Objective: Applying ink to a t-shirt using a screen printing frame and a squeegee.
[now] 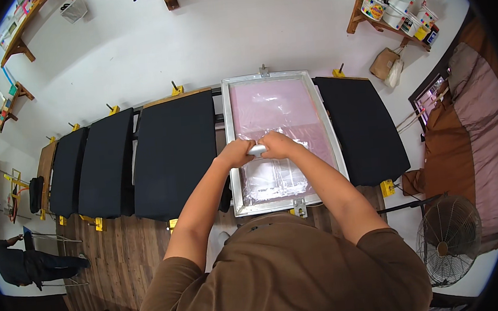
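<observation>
Both my arms reach forward over a silver-framed printing screen (228, 113) with pinkish mesh. A squeegee (257, 151) with a pale grey handle lies across the mesh, near its middle. My left hand (235, 155) is closed round the squeegee's left end, and my right hand (278, 145) grips its right end. The squeegee's blade is hidden from here. Clear, wrinkled film or wet gloss shines on the mesh's near half. Metal clamps hold the screen at its far edge (263, 71) and near edge (300, 207).
Black-covered printing boards (175, 152) stand in a row to the left, and another black board (363, 129) is at the right. Yellow brackets (387, 188) jut from their ends. A large fan (448, 239) stands at lower right. Another person (35, 260) is at far left. Shelves hold tubs (393, 15).
</observation>
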Motion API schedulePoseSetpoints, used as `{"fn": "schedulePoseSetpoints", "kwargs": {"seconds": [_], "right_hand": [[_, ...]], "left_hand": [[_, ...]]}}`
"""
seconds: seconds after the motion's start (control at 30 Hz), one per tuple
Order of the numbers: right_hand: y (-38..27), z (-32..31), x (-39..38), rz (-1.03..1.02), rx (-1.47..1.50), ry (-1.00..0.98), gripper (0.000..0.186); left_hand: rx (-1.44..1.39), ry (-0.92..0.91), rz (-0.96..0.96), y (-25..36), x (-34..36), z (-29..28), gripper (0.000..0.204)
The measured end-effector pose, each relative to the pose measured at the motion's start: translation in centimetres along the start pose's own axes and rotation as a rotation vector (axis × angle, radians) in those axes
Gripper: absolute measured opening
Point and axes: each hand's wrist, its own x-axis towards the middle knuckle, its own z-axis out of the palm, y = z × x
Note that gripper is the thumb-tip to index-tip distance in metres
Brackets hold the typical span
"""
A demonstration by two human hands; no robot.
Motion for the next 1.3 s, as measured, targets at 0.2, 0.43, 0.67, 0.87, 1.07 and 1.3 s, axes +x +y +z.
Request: {"fn": "schedulePoseSetpoints", "kwargs": {"seconds": [0.2,0.43,0.67,0.87,1.07,1.3], "right_hand": [[0.2,0.5,0.2,0.005,-0.019,0.020,0.023],[0.4,1.3,0.3,0.019,-0.043,0.005,0.024],[0.6,2.9,-0.4,-0.003,-0.086,0.085,0.023],[-0.9,3.5,-2.2,-0.008,-0.089,0.059,0.023],[-2.8,3.8,-4.5,-0.026,-0.103,0.045,0.028],[-4.5,4.5,-7.0,-0.011,-0.086,0.008,0.030]], "left_hand": [[0.023,0.004,-0.004,-0.1,0.1,0.1,0.028],[0.010,-0.014,-0.021,-0.1,-0.1,0.3,0.028],[0.009,0.031,-0.021,0.7,-0.7,1.4,0.028],[0.043,0.030,-0.029,2.3,-2.7,1.9,0.027],[0.038,0.059,-0.018,3.8,-4.9,3.1,0.027],[0.026,0.076,0.007,5.7,-7.4,3.9,0.024]]}}
